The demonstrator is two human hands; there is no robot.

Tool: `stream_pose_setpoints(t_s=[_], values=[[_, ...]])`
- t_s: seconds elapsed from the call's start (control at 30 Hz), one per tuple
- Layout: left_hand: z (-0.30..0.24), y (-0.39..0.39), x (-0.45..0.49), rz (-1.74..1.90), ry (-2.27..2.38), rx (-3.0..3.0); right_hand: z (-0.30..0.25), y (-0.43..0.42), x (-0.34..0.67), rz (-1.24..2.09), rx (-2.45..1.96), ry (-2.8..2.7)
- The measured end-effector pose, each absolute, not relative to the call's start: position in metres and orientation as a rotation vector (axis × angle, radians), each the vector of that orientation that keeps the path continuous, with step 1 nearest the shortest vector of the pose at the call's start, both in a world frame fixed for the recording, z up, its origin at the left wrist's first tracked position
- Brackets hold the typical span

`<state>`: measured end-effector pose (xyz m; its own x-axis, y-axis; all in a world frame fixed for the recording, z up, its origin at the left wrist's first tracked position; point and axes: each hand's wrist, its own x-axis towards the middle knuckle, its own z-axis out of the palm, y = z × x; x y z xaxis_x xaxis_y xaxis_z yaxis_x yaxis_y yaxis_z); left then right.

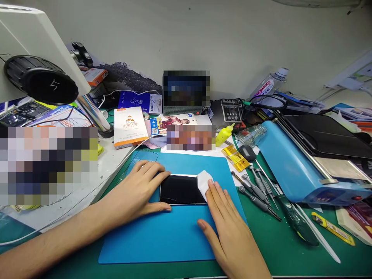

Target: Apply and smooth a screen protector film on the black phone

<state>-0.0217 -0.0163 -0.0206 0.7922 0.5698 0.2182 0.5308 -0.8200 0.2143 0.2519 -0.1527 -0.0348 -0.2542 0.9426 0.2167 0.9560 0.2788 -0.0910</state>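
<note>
A black phone (181,190) lies flat, screen up, on a blue work mat (174,236). My left hand (139,192) clasps the phone's left end, fingers over the top edge and thumb along the bottom edge. My right hand (225,217) lies flat with its fingers stretched out, pressing a small white wipe (204,182) onto the phone's right end.
Several screwdrivers (257,192) and tweezers lie right of the mat on the green table (290,248). A blue machine (293,166) stands further right. Behind the mat are a yellow bottle (224,134), boxes (129,126) and a small device (231,112). A microscope (40,62) rises at left.
</note>
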Motion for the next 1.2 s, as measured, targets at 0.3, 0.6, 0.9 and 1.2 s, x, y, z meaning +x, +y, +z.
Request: stream_pose_setpoints(t_s=[0.3,0.6,0.9,1.2], values=[[-0.018,-0.016,-0.021,0.410,0.844,2.895,-0.032,-0.159,0.252,-0.091,-1.738,-2.336],[-0.017,-0.015,-0.022,0.433,0.829,2.883,-0.034,-0.136,0.248,-0.047,-1.712,-2.360],[-0.019,-0.015,-0.022,0.432,0.847,2.881,-0.030,-0.167,0.250,-0.076,-1.676,-2.420],[-0.021,-0.017,-0.023,0.471,0.862,2.856,-0.030,-0.133,0.235,-0.060,-1.696,-2.335]])
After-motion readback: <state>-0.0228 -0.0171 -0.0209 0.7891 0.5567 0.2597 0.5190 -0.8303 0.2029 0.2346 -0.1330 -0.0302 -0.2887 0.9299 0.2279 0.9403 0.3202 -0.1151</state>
